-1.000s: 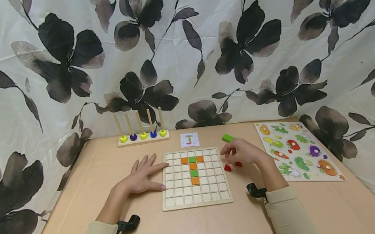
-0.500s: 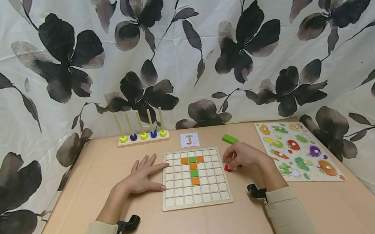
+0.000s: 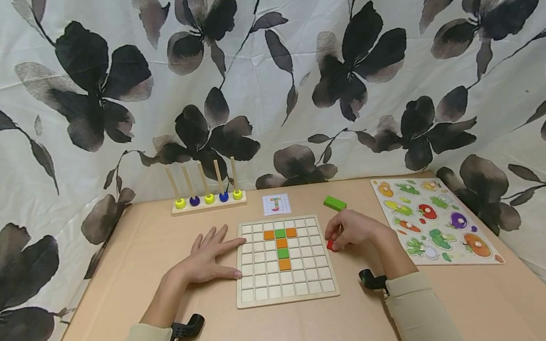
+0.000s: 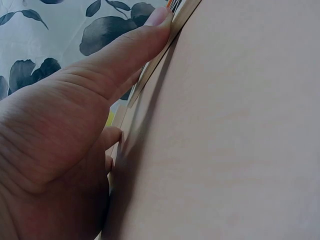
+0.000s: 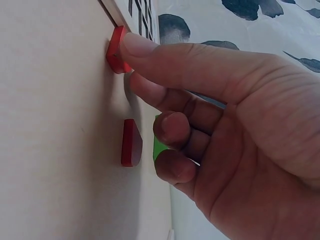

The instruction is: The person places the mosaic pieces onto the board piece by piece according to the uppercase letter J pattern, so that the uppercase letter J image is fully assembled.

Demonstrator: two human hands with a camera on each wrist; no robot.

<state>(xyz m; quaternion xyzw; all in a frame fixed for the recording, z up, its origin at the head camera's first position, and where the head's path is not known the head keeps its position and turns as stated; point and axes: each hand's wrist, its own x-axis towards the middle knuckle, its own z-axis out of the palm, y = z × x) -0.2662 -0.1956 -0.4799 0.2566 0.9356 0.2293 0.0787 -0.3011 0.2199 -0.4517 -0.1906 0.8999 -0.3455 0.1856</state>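
Note:
A wooden grid board (image 3: 264, 293) lies in the middle of the table, with several orange tiles (image 3: 284, 264) and green tiles (image 3: 280, 233) set in a T shape. My left hand (image 3: 210, 259) rests spread along the board's left edge, thumb and index finger touching its rim. Just off the right edge, my right hand (image 3: 351, 228) pinches a small red tile (image 5: 116, 50) with the thumb on it. Below the curled fingers, a second red tile (image 5: 131, 143) with a curved side shows in the right wrist view; the hand hides it from the head camera.
A green block (image 3: 334, 202) lies behind my right hand. Beyond the board is a small pattern card (image 3: 276, 204). A peg stand (image 3: 210, 205) with coloured rings stands back left. A vegetable picture board (image 3: 437, 217) lies at the right, before a floral curtain (image 3: 269, 66).
My right hand has left the green block and come down and nearer to the red tile by the board, which its fingers now pinch. The left hand has stayed put.

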